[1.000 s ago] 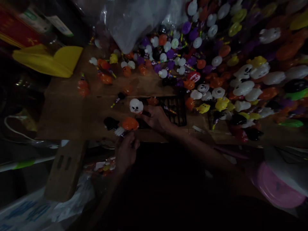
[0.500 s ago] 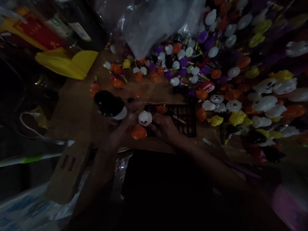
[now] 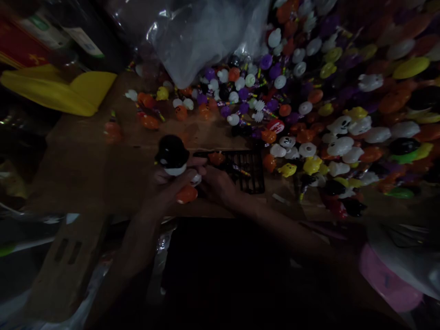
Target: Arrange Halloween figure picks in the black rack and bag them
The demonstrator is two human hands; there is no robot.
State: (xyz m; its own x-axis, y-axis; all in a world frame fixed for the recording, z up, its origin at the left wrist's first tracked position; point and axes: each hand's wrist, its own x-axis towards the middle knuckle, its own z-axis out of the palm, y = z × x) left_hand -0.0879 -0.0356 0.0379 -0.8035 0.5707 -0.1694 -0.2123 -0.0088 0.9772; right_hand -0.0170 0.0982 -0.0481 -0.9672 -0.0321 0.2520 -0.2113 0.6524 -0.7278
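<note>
My left hand is closed around a shiny toy piece with a black cap top and a white lower band. Between my two hands sits a small white toy head, half hidden by fingers. My right hand is closed, its fingertips against the white head's side; what they pinch is too dark to make out. Just below lies an orange toy piece. A black slotted tray is beside and behind my right hand, with an orange toy on it.
Many small plastic toys, orange, white, purple and yellow, are heaped at the back and right of the wooden table. A clear plastic bag hangs over the back. At left lies a yellow piece; a pink object sits lower right.
The view has swung right, so the scene sits further left. The black-capped toy has come upright and nearer my right hand. Fingers now cover more of the white head.
</note>
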